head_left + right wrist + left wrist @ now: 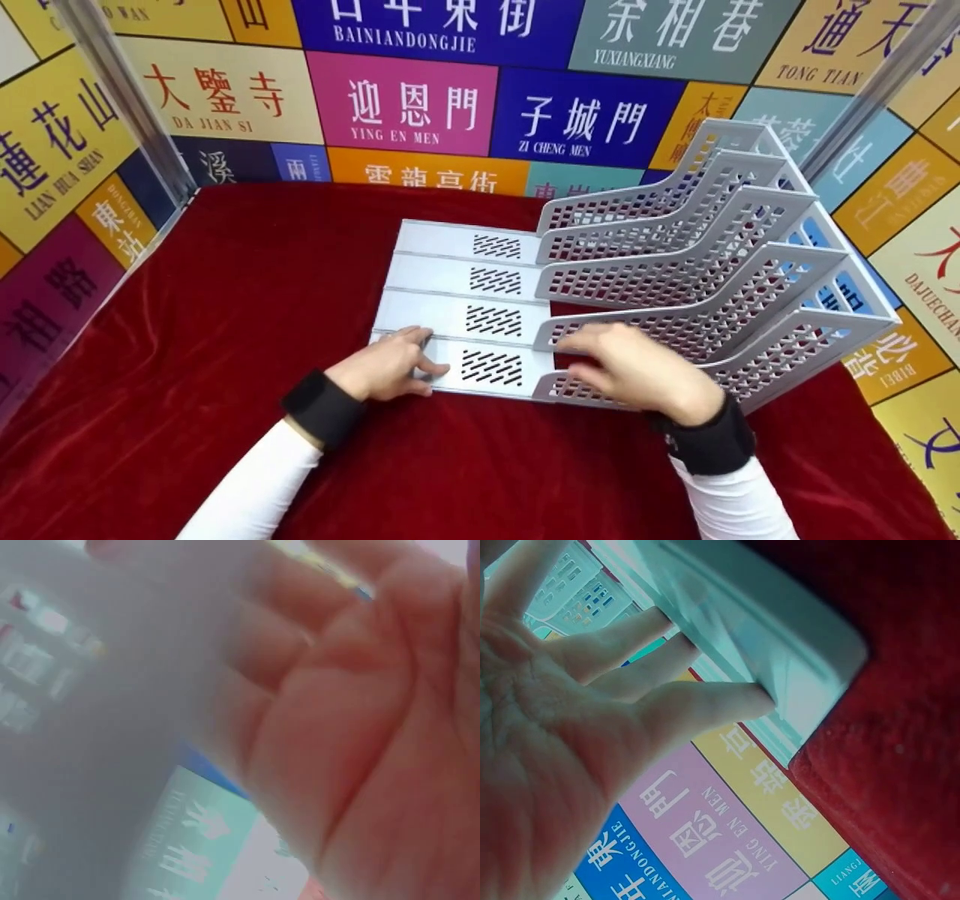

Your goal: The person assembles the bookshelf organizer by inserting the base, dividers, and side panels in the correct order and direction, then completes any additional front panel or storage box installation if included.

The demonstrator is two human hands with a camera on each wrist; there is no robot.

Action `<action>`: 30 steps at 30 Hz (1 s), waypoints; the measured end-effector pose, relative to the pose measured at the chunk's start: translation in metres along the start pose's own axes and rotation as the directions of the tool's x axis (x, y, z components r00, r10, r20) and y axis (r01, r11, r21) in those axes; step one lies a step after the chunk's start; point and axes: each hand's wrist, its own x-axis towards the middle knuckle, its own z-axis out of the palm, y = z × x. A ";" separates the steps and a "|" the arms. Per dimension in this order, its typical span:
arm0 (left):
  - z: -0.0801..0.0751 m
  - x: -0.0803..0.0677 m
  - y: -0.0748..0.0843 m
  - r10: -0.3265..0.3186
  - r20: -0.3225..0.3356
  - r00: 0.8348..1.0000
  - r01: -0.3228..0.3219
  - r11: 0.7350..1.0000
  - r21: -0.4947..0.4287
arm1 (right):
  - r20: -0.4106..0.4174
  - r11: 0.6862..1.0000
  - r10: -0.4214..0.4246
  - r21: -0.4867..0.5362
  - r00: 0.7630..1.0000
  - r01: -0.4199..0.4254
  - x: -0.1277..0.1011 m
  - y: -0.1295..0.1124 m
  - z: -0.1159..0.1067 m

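Observation:
A grey file rack [750, 225] with several perforated, sloping dividers stands on the right of the red cloth. Flat, pale panels [427, 274] with slanted slots extend from its low side toward the left. My left hand [390, 365] rests on the nearest panel's left end, fingers spread; in the left wrist view its fingertips touch the panel edge [780, 652]. My right hand [637, 367] is over the nearest compartment, beside the front divider, fingers loosely bent and apart. In the right wrist view, a blurred grey wall [112, 705] covers part of the fingers.
Red velvet cloth [247, 300] covers the table. Behind it stands a backdrop [405, 97] of coloured signs with Chinese characters. Clear upright posts [142, 120] rise at the table's back corners. The rack's tall side stands close to the right edge.

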 end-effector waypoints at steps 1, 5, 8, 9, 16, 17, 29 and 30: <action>0.000 0.000 0.000 0.003 -0.003 1.000 -0.003 1.000 0.000 | -0.024 1.000 0.016 -0.006 1.000 -0.016 0.002 -0.003 -0.009; -0.002 -0.001 0.001 0.013 -0.008 1.000 -0.013 1.000 0.005 | -0.060 0.996 0.074 -0.042 0.995 -0.076 0.021 -0.011 -0.044; -0.003 -0.002 0.001 0.014 -0.010 1.000 -0.014 1.000 0.013 | 0.002 0.991 0.115 -0.069 0.993 -0.115 0.043 -0.012 -0.059; -0.003 -0.002 0.000 0.016 -0.010 1.000 -0.016 1.000 0.016 | 0.037 0.987 0.146 -0.080 0.989 -0.143 0.050 -0.013 -0.061; -0.001 -0.002 0.000 0.019 -0.011 1.000 -0.019 1.000 0.002 | 0.198 0.928 0.312 -0.275 0.929 -0.253 0.081 -0.009 -0.033; -0.001 -0.002 0.001 0.019 -0.011 1.000 -0.019 1.000 0.001 | 0.185 0.922 0.307 -0.301 0.934 -0.243 0.081 -0.008 -0.027; 0.000 -0.001 0.002 -0.013 -0.008 1.000 0.013 1.000 -0.001 | 0.027 0.911 0.241 -0.352 0.970 -0.217 0.084 0.009 -0.006; 0.000 -0.001 0.002 -0.015 -0.008 1.000 0.015 1.000 -0.002 | 0.028 0.911 0.234 -0.356 0.972 -0.209 0.084 0.009 -0.007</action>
